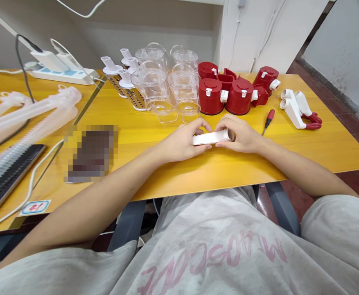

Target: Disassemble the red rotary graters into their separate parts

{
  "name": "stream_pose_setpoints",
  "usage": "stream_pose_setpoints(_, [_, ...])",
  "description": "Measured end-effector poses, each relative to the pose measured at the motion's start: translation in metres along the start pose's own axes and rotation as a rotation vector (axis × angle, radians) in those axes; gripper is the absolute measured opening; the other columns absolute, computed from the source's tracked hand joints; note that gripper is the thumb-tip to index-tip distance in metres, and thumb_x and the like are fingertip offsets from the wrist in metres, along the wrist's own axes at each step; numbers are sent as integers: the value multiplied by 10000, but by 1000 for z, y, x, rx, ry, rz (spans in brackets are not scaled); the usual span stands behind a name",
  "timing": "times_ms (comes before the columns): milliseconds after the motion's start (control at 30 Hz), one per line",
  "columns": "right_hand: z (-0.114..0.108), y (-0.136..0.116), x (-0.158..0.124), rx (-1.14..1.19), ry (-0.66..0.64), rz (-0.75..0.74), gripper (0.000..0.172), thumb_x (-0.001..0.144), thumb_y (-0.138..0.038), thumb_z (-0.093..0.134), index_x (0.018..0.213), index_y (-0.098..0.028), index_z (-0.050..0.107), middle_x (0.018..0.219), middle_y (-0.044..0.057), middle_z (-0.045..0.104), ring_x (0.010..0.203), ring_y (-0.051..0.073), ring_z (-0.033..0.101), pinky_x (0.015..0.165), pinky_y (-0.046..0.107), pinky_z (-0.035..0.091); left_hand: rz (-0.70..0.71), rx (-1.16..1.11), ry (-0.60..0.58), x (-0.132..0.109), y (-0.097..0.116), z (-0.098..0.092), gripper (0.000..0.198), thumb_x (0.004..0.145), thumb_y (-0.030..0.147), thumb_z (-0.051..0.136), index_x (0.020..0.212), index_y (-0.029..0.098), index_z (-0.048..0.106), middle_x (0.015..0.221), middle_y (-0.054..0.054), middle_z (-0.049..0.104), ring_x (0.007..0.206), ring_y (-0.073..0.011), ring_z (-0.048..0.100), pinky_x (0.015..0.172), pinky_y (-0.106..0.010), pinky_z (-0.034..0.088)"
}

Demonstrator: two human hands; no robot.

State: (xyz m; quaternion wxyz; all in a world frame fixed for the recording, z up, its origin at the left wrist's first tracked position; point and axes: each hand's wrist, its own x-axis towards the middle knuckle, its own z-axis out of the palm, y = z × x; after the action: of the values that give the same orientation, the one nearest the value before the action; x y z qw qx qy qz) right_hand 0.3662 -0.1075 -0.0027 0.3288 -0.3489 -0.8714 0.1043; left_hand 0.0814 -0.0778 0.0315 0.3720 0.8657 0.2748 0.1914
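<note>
My left hand [181, 141] and my right hand [242, 133] meet above the front part of the table. Between them is a white plastic crank arm [210, 137], long and narrow, with a round open end at the right. The left fingers close around its left end; the right fingers pinch it near the round end. Behind my hands stand several red grater bodies [210, 98] with white tabs. To the right lie white crank handles with red grips [296, 110], and a red-handled screwdriver [269, 117] is near my right wrist.
Clear plastic hoppers [157, 84] and perforated metal drums with white ends [135, 98] stand at the back. A blurred-out dark phone [93, 151] lies at left. Further left are a power strip [62, 73], cables, translucent plastic strips [34, 114] and a black phone [16, 176].
</note>
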Motion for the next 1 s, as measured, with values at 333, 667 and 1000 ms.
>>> stream_pose_setpoints(333, [0, -2, -3, -17, -27, 1, 571, 1056, -697, 750, 1181, -146, 669, 1131, 104, 699, 994, 174, 597, 892, 306, 456, 12, 48, -7, -1, 5, 2, 419, 938, 532, 767, 1153, 212, 603, 909, -30, 788, 779, -224, 725, 751, -312, 465])
stream_pose_setpoints(667, [3, -2, -2, -52, 18, -59, 555, 1072, -703, 731, 1226, -171, 688, 1148, 103, 710, 1029, 185, 618, 915, 322, 476, 8, 52, 34, 1, 4, 4, 439, 937, 557, 779, 1151, 208, 622, 960, -51, 791, 808, -227, 718, 769, -318, 475])
stream_pose_setpoints(1000, [4, -8, -3, -58, 17, -11, 588, 1089, -747, 669, 1141, -162, 656, 1085, 99, 684, 985, 184, 569, 904, 326, 450, 12, 126, 26, -2, 2, 9, 406, 978, 550, 761, 1148, 223, 591, 1080, -67, 815, 888, -254, 741, 798, -325, 454])
